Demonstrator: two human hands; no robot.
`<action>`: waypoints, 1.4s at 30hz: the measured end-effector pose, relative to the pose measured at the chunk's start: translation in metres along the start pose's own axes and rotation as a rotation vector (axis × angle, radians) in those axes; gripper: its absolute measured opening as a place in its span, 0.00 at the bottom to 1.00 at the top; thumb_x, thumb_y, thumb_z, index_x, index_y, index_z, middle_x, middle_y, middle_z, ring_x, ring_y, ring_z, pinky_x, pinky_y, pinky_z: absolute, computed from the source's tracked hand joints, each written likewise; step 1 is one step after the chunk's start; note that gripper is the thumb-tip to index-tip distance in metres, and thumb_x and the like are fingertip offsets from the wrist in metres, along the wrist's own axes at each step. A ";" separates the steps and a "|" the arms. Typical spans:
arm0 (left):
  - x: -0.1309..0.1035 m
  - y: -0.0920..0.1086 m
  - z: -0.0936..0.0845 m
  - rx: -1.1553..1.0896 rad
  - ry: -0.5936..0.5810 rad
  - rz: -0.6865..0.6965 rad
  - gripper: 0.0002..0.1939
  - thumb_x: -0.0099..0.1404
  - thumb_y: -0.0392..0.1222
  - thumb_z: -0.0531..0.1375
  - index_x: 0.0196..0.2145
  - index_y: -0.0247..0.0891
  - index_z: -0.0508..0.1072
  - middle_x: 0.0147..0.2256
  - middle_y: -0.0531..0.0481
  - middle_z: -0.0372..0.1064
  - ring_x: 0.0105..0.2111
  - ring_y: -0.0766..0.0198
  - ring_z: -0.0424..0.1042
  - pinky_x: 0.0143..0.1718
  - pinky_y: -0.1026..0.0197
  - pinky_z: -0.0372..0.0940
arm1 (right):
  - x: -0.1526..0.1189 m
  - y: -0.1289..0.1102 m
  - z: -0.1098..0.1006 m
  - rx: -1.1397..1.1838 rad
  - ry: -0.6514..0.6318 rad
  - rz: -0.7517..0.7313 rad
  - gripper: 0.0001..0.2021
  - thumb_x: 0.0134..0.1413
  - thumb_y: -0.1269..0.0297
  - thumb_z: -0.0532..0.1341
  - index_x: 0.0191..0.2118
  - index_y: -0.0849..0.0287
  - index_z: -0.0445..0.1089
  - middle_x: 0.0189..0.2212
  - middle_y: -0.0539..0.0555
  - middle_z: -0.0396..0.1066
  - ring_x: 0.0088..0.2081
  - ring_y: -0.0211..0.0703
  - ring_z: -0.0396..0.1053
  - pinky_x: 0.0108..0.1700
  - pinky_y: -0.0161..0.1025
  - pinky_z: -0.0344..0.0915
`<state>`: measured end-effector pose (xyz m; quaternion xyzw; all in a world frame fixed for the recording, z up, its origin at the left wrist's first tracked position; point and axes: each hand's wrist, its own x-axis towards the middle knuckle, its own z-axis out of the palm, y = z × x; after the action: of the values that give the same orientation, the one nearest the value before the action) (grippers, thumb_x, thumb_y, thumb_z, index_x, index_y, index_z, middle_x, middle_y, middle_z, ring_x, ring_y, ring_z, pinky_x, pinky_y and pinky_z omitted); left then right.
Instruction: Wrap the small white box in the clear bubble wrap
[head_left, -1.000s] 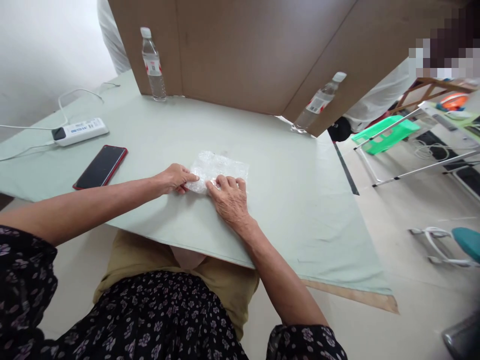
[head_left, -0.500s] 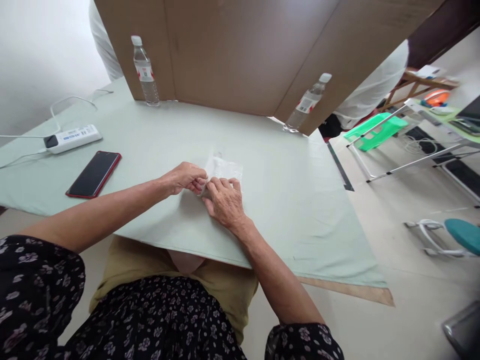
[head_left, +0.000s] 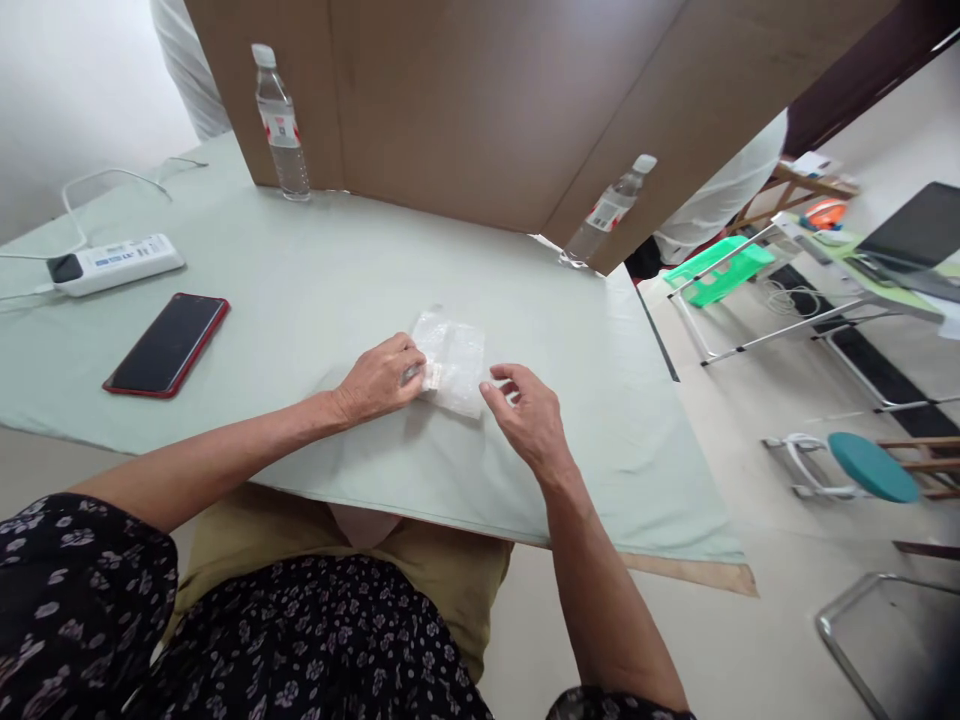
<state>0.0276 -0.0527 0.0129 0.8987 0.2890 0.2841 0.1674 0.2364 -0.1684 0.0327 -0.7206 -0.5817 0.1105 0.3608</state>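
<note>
A clear bubble-wrap sheet or bag [head_left: 463,352] lies on the table in front of me. My left hand [head_left: 382,378] is closed at its left edge, with the fingers round a small pale object [head_left: 433,376] that rests over the plastic. Most of that object is hidden by the fingers, so its kind cannot be made out. Just off the right edge of the bubble wrap hovers my right hand [head_left: 529,412], thumb and fingers apart and holding nothing.
A pale green cloth [head_left: 600,440] covers the table. To the left lie a phone [head_left: 166,345] in a red case and a white power strip [head_left: 120,265]. Two water bottles [head_left: 282,130] [head_left: 609,212] stand against a cardboard screen [head_left: 450,110] at the back.
My right hand has let go of the plastic and moved right, its fingers opening. The bubble wrap now lies flatter and more exposed, and a small pale object shows at my left fingertips.
</note>
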 end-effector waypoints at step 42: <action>-0.004 -0.008 0.022 -0.251 0.060 -0.027 0.19 0.59 0.37 0.59 0.49 0.36 0.70 0.43 0.43 0.70 0.42 0.56 0.71 0.44 0.55 0.70 | 0.017 -0.035 0.050 0.247 -0.214 0.031 0.25 0.60 0.62 0.53 0.61 0.64 0.64 0.43 0.58 0.78 0.30 0.38 0.70 0.39 0.41 0.70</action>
<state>0.0351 -0.0521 -0.0091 0.8579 0.2682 0.3424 0.2736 0.1862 -0.1312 0.0241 -0.6637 -0.5878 0.2629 0.3806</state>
